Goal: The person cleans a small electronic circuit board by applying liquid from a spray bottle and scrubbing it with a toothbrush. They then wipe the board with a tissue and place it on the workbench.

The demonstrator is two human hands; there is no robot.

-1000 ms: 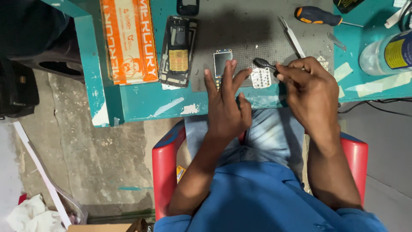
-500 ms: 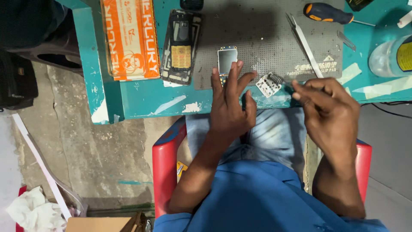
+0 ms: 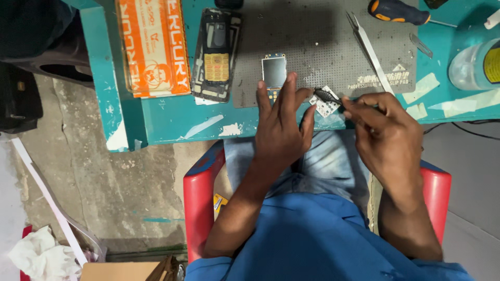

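My left hand [image 3: 281, 125] lies flat at the near edge of the grey work mat [image 3: 312, 36], its fingers resting on a small phone circuit board with a screen [image 3: 274, 70]. My right hand [image 3: 383, 125] grips a small black brush [image 3: 327, 96] and holds its bristles on a white keypad sheet [image 3: 326, 105] at the mat's near edge, just right of my left fingers.
An orange box [image 3: 153, 44] and a phone frame [image 3: 216, 52] lie on the teal table [image 3: 172, 119] to the left. Metal tweezers [image 3: 370, 49], a screwdriver [image 3: 398, 11] and a clear bottle [image 3: 476, 65] sit to the right. I sit on a red chair [image 3: 200, 192].
The view has shifted, so the table sits lower in frame. My right hand with the brush stays on the keypad sheet; my left hand remains on the circuit board.
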